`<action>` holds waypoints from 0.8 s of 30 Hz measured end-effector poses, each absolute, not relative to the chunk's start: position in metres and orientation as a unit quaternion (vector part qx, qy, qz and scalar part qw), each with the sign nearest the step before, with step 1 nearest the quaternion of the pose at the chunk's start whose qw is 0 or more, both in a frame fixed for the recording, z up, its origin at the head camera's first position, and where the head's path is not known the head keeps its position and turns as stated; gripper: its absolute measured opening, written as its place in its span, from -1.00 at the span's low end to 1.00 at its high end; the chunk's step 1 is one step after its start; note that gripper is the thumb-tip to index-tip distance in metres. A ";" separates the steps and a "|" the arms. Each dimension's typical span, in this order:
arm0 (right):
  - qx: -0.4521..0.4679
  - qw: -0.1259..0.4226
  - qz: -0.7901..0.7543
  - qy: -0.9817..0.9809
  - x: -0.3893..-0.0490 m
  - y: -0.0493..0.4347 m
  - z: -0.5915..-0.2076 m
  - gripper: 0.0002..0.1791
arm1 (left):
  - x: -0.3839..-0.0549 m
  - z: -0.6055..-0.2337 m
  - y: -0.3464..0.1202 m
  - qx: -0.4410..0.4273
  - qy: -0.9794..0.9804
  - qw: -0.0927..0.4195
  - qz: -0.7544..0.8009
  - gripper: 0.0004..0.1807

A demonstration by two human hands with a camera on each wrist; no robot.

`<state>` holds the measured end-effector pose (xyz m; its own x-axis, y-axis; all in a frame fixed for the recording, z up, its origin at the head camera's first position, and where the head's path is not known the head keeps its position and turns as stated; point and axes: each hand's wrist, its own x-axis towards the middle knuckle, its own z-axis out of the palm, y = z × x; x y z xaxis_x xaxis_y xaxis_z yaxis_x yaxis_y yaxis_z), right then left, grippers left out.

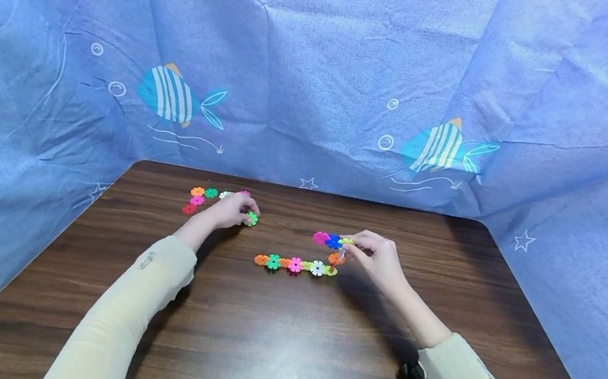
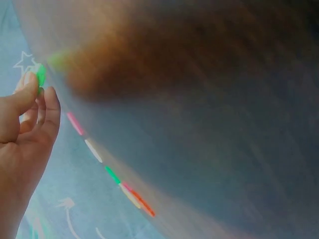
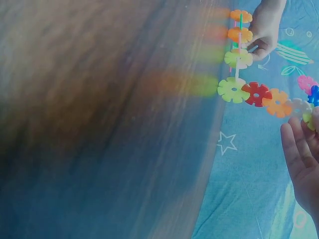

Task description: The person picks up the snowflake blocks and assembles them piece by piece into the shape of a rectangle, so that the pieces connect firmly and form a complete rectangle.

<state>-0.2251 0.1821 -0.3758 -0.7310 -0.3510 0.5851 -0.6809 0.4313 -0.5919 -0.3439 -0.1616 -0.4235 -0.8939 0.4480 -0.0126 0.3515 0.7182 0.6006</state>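
Note:
My left hand (image 1: 231,210) pinches a bright green flower-shaped disc (image 1: 252,219) between thumb and fingertips, over the far left-centre of the table; the left wrist view shows the same green disc (image 2: 41,75) edge-on. Right of centre, my right hand (image 1: 379,259) pinches a yellow-green disc (image 3: 309,119) in a chain of slotted-together flower discs. Blue (image 1: 333,242) and magenta (image 1: 321,238) discs extend leftwards from this grip. Grey-white, orange (image 3: 277,103) and red (image 3: 256,94) discs link it down to a row with green, pink (image 1: 295,265) and white discs.
Behind and beside my left hand lie several loose discs, among them orange (image 1: 198,191), green (image 1: 211,193), pink (image 1: 197,200) and red (image 1: 189,209). A blue fish-print cloth (image 1: 315,91) hangs around the dark wooden table (image 1: 243,326). A black object (image 1: 411,374) sits by the right cuff.

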 end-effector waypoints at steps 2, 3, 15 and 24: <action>0.311 0.192 0.429 -0.826 -0.225 0.182 -0.376 -0.88 | -0.343 -0.421 -0.161 0.216 0.925 0.065 0.305 -0.84; 0.311 0.192 0.428 -0.827 -0.225 0.182 -0.376 -0.88 | -0.343 -0.420 -0.160 0.219 0.926 0.055 0.303 -0.84; 0.310 0.185 0.437 -0.824 -0.226 0.179 -0.376 -0.88 | -0.320 -0.391 -0.141 0.194 0.923 -0.027 0.330 -0.81; 0.311 0.189 0.434 -0.824 -0.226 0.177 -0.376 -0.89 | -0.294 -0.371 -0.119 0.174 0.894 -0.043 0.411 -0.84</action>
<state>-0.2258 0.1775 -0.3764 -0.7352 -0.3479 0.5817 -0.6765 0.4306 -0.5975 -0.2937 -0.1187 -0.3706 -0.9356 0.2763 0.2198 0.3467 0.6014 0.7198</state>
